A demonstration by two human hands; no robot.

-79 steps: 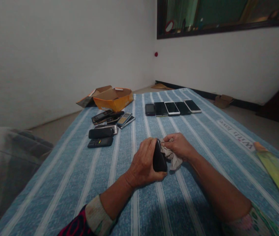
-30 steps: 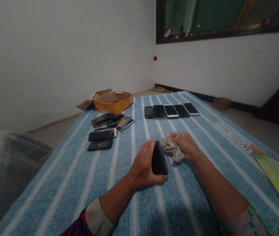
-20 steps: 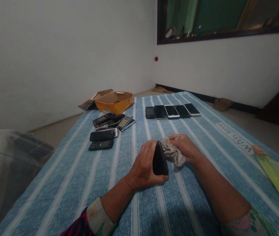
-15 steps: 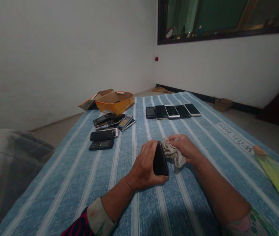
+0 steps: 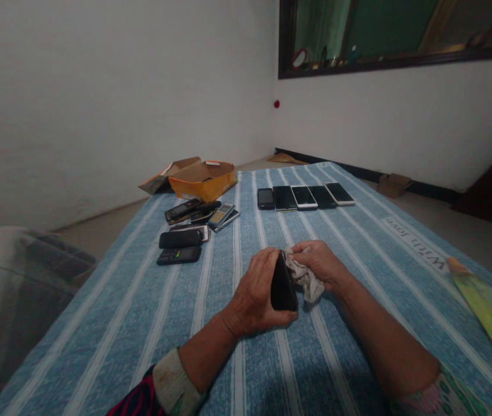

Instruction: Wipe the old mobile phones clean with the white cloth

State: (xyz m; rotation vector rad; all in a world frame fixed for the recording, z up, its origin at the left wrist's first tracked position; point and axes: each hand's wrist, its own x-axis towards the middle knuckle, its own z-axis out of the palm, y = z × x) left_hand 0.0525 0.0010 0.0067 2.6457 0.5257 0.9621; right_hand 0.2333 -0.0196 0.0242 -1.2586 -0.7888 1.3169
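Note:
A black smartphone (image 5: 283, 286) is tilted up on its long edge in my left hand (image 5: 252, 297), with the fingers over its top end and the thumb at its bottom end. My right hand (image 5: 319, 263) pinches a crumpled, pale grey cloth (image 5: 305, 282) against the phone's right side. Part of the phone's face is behind my left fingers. Beyond my hands, a row of several phones (image 5: 304, 197) lies flat on the striped blue cloth (image 5: 220, 289). To the left are a loose pile of older phones (image 5: 221, 215) and a black keypad phone (image 5: 179, 255).
An open orange cardboard box (image 5: 205, 188) stands at the far left of the table. A yellow-green packet (image 5: 488, 318) lies along the right edge. Left of the table is a covered grey shape (image 5: 16, 312). White walls meet behind, with a window (image 5: 384, 34) at right.
My right hand and the cloth have shifted slightly downward along the phone's side. The left hand and the phone have barely moved.

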